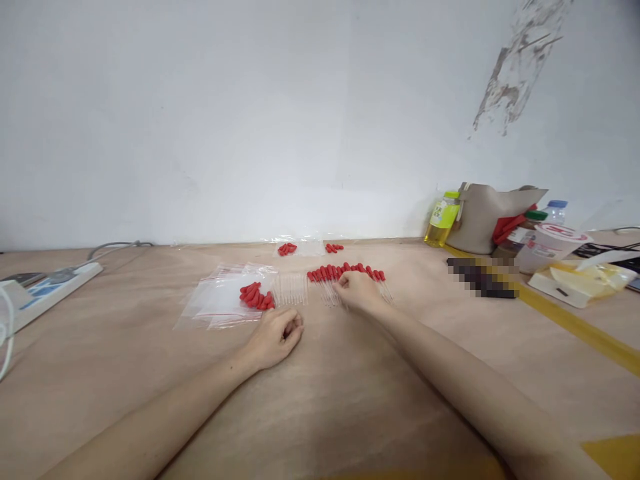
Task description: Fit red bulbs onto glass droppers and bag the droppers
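Red bulbs (253, 295) lie on bags (214, 297); a bottle (445, 215) holds yellow liquid (437, 236).

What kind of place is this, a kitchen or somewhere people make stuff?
Probably a small workshop, though I can't be sure. The clues are loose red pieces, a row of red-topped clear sticks and clear plastic bags, spread on a table.

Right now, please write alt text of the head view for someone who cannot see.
A person's right hand is at a row of thin clear tubes with red caps on a brown table; the curled left hand is near loose red caps on clear plastic bags.
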A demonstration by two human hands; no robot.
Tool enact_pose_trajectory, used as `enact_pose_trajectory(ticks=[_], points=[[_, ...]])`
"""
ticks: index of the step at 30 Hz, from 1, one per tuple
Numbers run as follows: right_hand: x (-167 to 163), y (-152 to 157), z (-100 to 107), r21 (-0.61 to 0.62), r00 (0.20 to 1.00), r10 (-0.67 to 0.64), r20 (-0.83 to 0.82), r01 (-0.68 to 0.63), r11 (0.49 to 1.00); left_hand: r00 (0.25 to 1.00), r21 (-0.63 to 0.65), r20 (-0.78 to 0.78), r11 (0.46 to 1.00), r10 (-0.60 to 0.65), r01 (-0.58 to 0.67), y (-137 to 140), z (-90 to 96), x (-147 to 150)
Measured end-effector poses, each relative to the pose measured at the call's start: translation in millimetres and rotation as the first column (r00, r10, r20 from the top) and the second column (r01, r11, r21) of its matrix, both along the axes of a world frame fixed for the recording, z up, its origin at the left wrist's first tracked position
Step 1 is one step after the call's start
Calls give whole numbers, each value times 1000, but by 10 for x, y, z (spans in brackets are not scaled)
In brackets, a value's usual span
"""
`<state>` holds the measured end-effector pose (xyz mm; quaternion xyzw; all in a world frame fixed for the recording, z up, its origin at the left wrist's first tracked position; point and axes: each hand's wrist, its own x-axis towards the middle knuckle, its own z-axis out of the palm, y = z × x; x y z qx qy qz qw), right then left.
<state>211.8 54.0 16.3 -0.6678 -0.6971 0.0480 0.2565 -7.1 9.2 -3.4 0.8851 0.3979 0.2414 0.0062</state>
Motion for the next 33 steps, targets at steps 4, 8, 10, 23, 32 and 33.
enact_pose_trajectory(ticks=[4,8,10,23,32,33], points=[[-344,28,26,-43,996,77,40,-75,996,958,275,-9,921,288,-275,96,86,-161],[-629,165,54,-169,999,-10,53,18,985,881,330,10,830,472,-449,196,116,-314],[-719,233,67,-214,998,-33,54,44,976,858,320,8,812,514,-489,220,107,-348],[-851,263,80,-250,999,19,38,-9,968,836,322,77,780,544,-537,284,67,-362],[-216,-294,-203,244,896,425,-129,-387,889,989,97,110,992,-97,86,23,46,-112],[-105,-345,-258,295,879,460,-122,-411,863,988,60,112,993,-108,102,-2,36,-82]])
